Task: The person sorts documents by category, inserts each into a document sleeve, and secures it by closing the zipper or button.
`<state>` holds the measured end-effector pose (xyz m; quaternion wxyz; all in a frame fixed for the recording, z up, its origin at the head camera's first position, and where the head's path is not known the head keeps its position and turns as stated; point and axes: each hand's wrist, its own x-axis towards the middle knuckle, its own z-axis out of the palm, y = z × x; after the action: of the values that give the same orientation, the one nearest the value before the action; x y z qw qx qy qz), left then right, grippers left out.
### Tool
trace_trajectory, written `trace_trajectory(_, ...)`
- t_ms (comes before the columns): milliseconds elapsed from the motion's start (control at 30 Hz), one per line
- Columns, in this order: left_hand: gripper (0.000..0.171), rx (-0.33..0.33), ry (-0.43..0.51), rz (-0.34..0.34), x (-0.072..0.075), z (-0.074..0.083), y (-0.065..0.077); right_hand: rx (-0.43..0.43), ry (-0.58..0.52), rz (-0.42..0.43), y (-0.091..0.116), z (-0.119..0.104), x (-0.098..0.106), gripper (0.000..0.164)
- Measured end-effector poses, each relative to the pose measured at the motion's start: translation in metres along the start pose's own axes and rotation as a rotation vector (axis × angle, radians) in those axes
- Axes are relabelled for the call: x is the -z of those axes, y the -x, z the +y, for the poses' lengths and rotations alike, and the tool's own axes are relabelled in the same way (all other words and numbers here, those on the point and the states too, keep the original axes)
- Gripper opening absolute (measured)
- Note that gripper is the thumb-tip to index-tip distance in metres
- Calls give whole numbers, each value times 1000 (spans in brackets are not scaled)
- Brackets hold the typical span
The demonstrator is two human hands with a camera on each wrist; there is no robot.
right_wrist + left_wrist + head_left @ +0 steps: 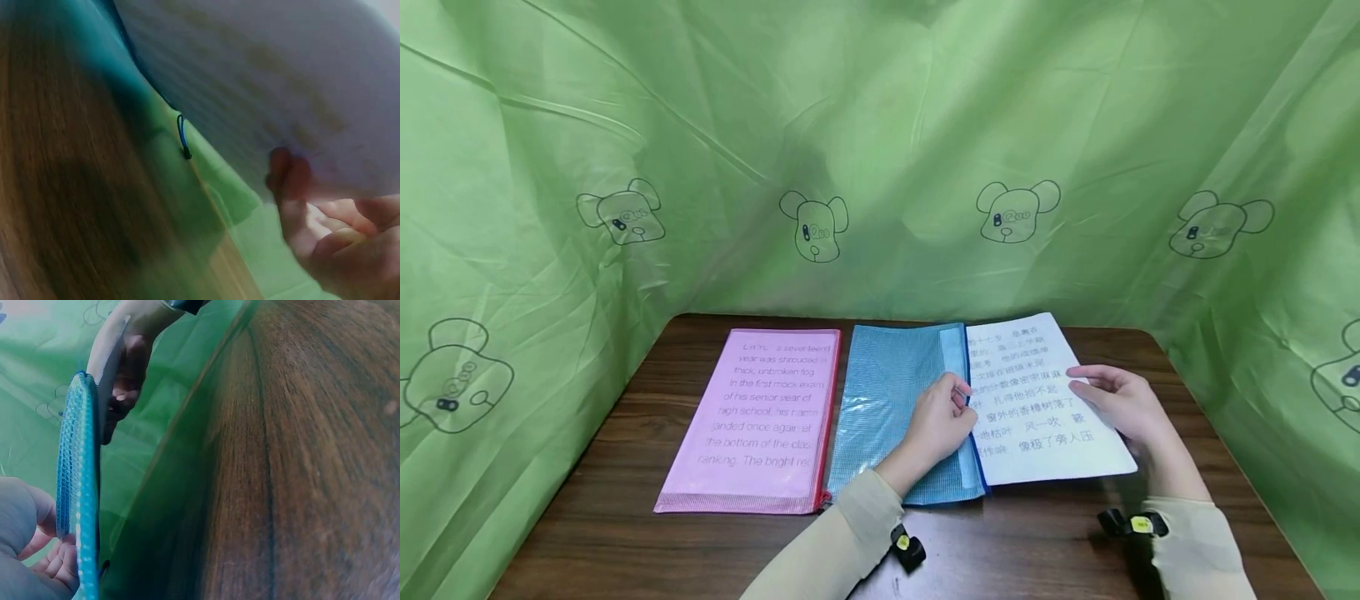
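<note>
A blue mesh zip pouch (887, 408) lies flat in the middle of the dark wooden table (625, 517). My left hand (961, 400) pinches its upper layer at the open right edge, and the left wrist view shows that edge (76, 487) lifted over my fingers (44, 550). A white sheet (1045, 400) printed with Chinese text sticks out of that opening to the right. My right hand (1086, 382) holds the sheet at its right side. In the right wrist view the sheet (281, 75) rests above my fingers (287, 181), near the pouch's blue zipper pull (182, 134).
A pink zip pouch (752, 417) holding a sheet of English text lies left of the blue one. Green curtain (880, 150) with bear drawings closes in the table at the back and both sides. Bare wood (1037, 542) shows along the front edge.
</note>
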<state>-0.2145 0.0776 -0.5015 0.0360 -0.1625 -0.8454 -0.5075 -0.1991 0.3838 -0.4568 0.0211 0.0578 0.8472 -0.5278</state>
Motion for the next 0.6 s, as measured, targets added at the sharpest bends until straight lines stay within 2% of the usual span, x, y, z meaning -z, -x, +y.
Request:
trace_trajectory(167,25,-8,16,15,1,1,0,-4,-22,-59,1,0,-4,50)
trace_trajectory(400,25,-5,12,26,1,1,1,48,32,-33,0,-4,-21,45)
trace_trajectory(600,26,-7,15,33,0,0,1,52,37,-14,2,-10,-37,42)
